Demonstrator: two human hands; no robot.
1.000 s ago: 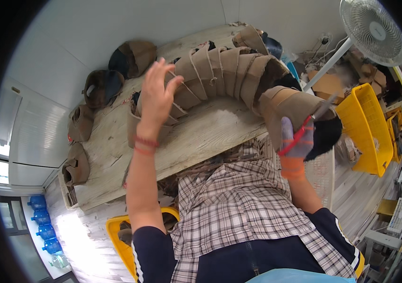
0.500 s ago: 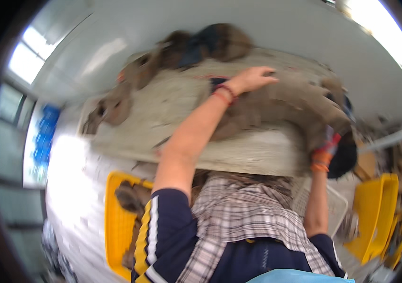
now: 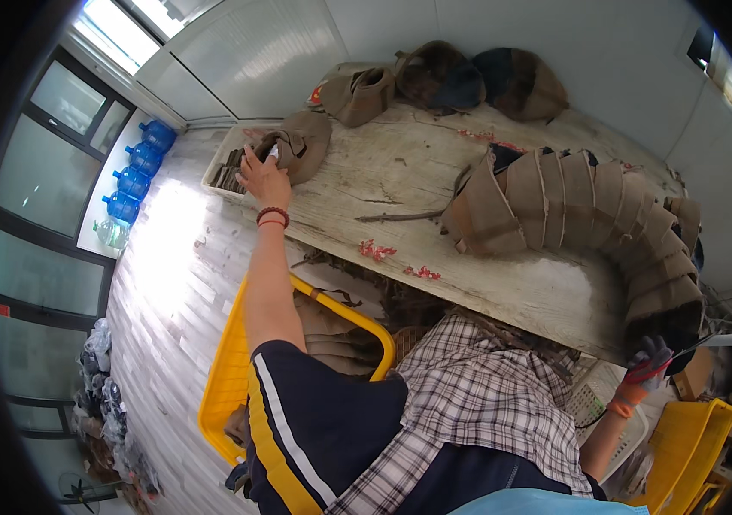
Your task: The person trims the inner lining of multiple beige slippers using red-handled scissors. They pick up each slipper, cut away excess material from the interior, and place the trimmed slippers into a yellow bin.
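Brown and curled, a fabric piece (image 3: 307, 142) is sitting at the counter's (image 3: 383, 180) left end, just beside a white tray (image 3: 227, 192), and the bare left hand (image 3: 267, 178) is touching it, fingers slightly parted; whether they're gripping, I can't tell! Over at the near right corner, the gloved right hand (image 3: 645, 356) is clutching a red-handled tool (image 3: 651, 371), while nested brown pieces (image 3: 580, 197) are curving along the right side.
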